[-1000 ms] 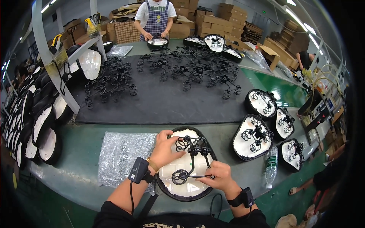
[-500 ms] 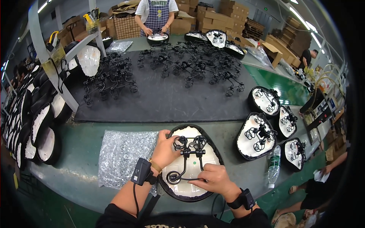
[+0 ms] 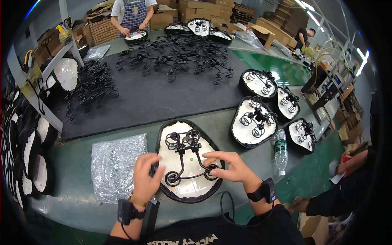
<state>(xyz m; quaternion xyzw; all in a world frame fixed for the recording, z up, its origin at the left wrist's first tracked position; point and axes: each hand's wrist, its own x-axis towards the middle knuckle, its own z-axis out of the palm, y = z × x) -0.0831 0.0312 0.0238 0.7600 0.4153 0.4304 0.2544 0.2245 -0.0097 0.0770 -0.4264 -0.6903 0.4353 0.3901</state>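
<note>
A bicycle saddle (image 3: 190,191) lies upside down in front of me, its white underside up and a black rim around it. On it rests a black wire spring frame (image 3: 182,162) with coils at its corners. My left hand (image 3: 146,177) is at the saddle's left edge, fingers apart and holding nothing. Over the saddle's right side, my right hand (image 3: 230,166) is curved with thumb and forefinger apart. Its thumb is at the near right coil; whether it presses on it I cannot tell.
Bubble wrap (image 3: 118,167) lies left of the saddle. A water bottle (image 3: 281,153) and several saddles with frames (image 3: 254,122) are on the right. Many spring frames (image 3: 175,57) cover a black mat (image 3: 163,100). More saddles (image 3: 41,173) are stacked left. A co-worker (image 3: 134,16) stands across the table.
The spring frame has come down onto the saddle, its near coils now spread to both sides. My left hand has let go and drawn back left; my right hand's grip has opened. The view has shifted.
</note>
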